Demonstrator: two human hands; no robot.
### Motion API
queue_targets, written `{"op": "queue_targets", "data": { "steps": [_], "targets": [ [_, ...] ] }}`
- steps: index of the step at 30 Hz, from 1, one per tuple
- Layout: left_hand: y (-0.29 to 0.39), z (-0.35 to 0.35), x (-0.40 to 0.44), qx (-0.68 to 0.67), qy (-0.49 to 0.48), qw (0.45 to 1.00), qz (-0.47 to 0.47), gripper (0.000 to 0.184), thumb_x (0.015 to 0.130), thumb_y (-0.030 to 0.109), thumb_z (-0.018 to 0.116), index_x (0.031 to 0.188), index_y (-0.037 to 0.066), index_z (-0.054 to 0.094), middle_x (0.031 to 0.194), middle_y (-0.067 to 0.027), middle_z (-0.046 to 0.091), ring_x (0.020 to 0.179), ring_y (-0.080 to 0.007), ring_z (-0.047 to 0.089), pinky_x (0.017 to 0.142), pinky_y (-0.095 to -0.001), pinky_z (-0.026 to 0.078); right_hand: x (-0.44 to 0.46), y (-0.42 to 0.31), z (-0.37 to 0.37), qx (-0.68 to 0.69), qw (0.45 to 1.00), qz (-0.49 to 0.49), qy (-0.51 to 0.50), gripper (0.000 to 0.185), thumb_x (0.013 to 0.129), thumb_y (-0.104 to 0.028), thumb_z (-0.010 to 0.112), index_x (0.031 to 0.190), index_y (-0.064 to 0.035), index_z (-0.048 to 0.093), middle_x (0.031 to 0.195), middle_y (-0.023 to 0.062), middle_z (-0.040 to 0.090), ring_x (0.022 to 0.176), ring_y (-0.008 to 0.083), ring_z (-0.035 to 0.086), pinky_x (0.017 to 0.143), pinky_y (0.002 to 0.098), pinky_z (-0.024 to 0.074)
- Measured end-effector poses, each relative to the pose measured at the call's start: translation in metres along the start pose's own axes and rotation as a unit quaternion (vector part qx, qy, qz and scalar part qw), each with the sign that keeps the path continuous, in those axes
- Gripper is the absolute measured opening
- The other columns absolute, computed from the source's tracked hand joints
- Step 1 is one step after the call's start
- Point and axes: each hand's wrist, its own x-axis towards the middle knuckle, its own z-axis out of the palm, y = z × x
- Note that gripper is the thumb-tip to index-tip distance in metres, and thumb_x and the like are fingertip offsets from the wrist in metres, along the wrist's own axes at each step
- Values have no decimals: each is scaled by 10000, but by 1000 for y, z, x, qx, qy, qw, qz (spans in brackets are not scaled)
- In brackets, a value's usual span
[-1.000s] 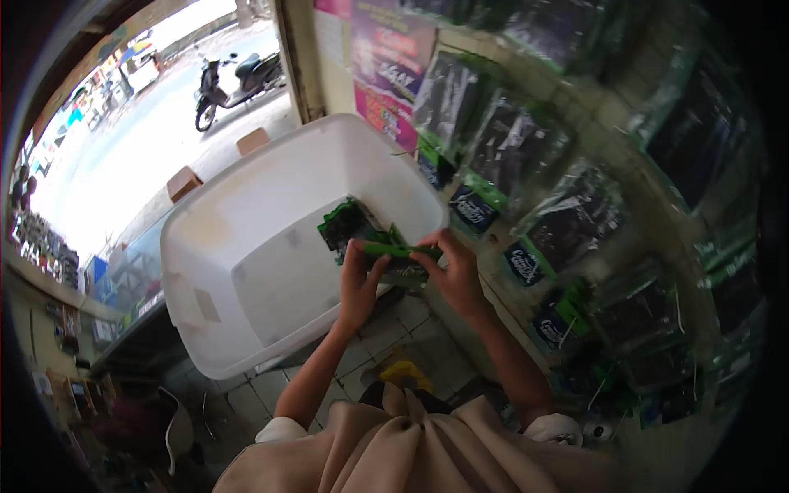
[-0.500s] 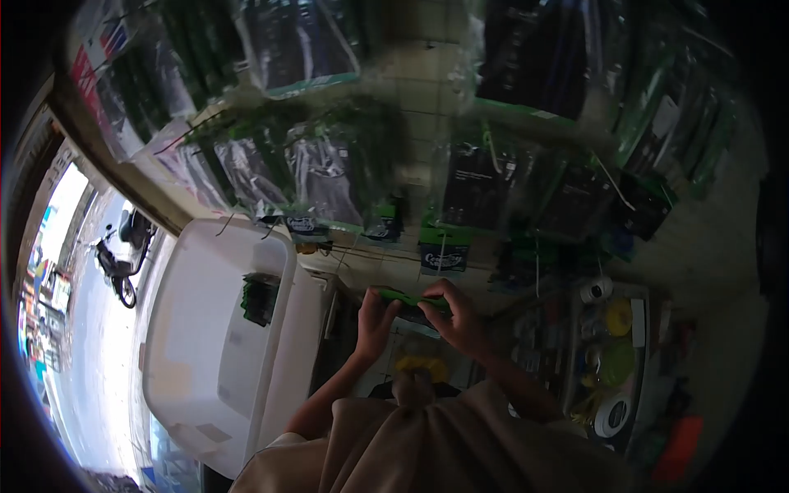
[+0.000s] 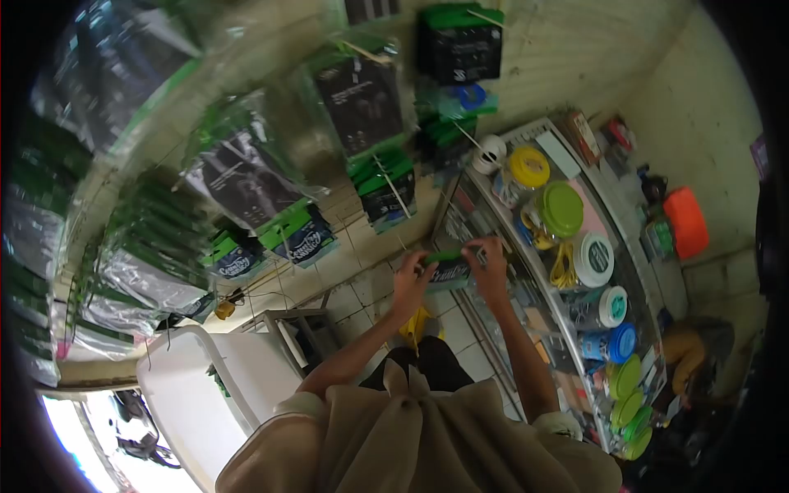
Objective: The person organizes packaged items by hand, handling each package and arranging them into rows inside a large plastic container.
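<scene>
Between my two hands is a small flat packet [image 3: 449,274] with a green top edge and a dark printed face. My left hand [image 3: 409,283] pinches its left end, and my right hand [image 3: 490,269] grips the right end. White lettering shows on its face, though it is too blurred to read fully. Beyond my hands, similar green-topped packets [image 3: 385,191] hang from a wall hook. More such packets [image 3: 301,238] hang further left, below larger clear-bagged goods [image 3: 246,168].
To my right runs a glass display counter [image 3: 526,271] topped with lidded jars [image 3: 593,261]. A white plastic tub [image 3: 168,382] stands at left, beside a dark-framed stand [image 3: 300,337]. A motorbike [image 3: 140,435] is outside the doorway. An orange object [image 3: 686,222] sits at far right.
My view has swung right, bringing the counter and jars into fuller sight while the tub moves lower left. The packet stays in both hands, its printed face now more visible.
</scene>
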Motion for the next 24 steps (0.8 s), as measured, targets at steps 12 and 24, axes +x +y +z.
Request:
{"op": "queue_targets", "data": {
  "steps": [12, 24],
  "targets": [
    [-100, 119, 89, -23, 129, 991, -2, 110, 840, 75, 537, 912, -8, 539, 785, -94, 605, 690, -115, 579, 605, -258, 480, 22, 183, 78, 68, 972, 190, 117, 222, 752, -71, 627, 945, -15, 531, 804, 111, 554, 828, 252, 453, 739, 358, 380],
    [-141, 130, 104, 85, 118, 983, 111, 247, 788, -64, 469, 1015, 33, 468, 927, -132, 498, 840, -252, 533, 694, -312, 464, 35, 208, 105, 27, 990, 76, 114, 209, 750, 17, 590, 923, -24, 482, 837, 115, 498, 822, 283, 445, 724, 367, 365]
  ]
}}
